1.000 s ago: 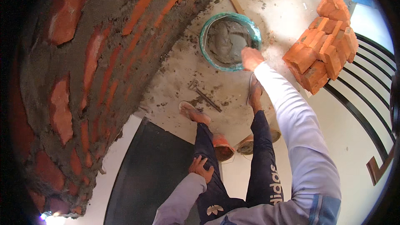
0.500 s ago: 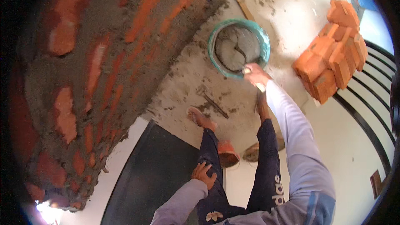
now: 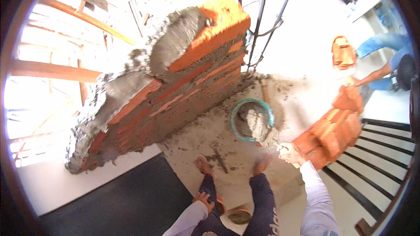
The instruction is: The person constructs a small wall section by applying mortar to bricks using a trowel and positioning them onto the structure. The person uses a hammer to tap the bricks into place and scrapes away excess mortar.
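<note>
Beside a rough brick wall [image 3: 175,105], bricks [image 3: 336,131] sat stacked right of a green tub [image 3: 232,123]. Mortar [image 3: 261,127] hung over its near rim, the scooping step apparently in hand. Apart, the left hand [image 3: 203,200] rested loosely on a leg [image 3: 208,185]; the right hand [image 3: 295,154] gripped a trowel [image 3: 283,149], which seemed to need level lifting next.

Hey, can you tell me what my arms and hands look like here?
Your left hand and right hand are both ungloved. The left sleeve and right sleeve are long and pale greyish lavender, reaching about to the wrists; the right one shows some blue at the picture's lower edge.
</note>
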`<state>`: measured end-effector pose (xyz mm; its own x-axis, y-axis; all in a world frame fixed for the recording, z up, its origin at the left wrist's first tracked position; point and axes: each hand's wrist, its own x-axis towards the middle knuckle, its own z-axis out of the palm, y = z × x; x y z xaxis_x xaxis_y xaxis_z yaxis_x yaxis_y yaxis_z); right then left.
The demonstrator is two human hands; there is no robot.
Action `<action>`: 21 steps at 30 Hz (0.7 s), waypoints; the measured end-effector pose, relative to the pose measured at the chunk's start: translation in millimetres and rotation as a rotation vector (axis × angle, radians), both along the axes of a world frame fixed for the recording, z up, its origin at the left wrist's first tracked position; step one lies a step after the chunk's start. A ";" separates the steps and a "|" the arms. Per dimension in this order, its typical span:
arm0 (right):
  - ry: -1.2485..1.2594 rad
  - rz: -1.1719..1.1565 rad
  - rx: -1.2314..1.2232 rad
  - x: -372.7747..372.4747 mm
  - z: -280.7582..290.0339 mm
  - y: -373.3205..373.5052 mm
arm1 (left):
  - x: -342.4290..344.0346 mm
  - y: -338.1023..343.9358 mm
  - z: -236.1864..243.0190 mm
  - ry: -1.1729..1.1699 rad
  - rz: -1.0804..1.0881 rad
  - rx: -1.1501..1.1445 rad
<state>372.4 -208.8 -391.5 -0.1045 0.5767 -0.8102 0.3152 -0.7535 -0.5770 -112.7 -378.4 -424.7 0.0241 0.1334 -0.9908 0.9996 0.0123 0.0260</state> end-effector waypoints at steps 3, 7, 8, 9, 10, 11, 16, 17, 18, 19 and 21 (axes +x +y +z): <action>-0.116 0.303 0.240 30.1 105.5 43.0 | 14.6 -11.0 10.1 -0.086 0.075 0.144; -0.153 0.531 0.594 20.5 263.1 123.8 | 26.6 -18.0 21.2 -0.145 0.077 0.246; -0.144 0.592 0.767 23.4 276.3 146.2 | 27.7 -17.3 31.3 -0.150 0.091 0.266; -0.129 0.649 0.941 31.9 290.6 166.1 | 34.6 -16.7 46.6 -0.163 0.167 0.293; -0.154 0.641 0.974 24.5 313.0 183.4 | 32.9 -15.3 57.8 -0.172 0.246 0.320; -0.179 0.631 1.006 15.1 335.8 200.1 | 31.4 -13.7 67.4 -0.181 0.325 0.347; -0.730 0.640 1.395 -18.4 357.6 241.5 | 24.6 -26.1 105.4 -0.061 0.460 0.360; -0.923 0.595 1.514 -21.2 348.6 241.6 | 26.2 -24.4 113.8 -0.035 0.469 0.346; -0.998 0.619 1.468 -26.5 336.2 240.7 | 25.5 -30.7 117.7 -0.020 0.476 0.342; -0.987 0.617 1.467 -31.0 329.7 237.2 | 23.6 -35.6 114.1 -0.011 0.581 0.410; -0.925 0.413 1.487 -34.5 322.0 226.1 | 23.4 -38.7 114.6 0.001 0.678 0.468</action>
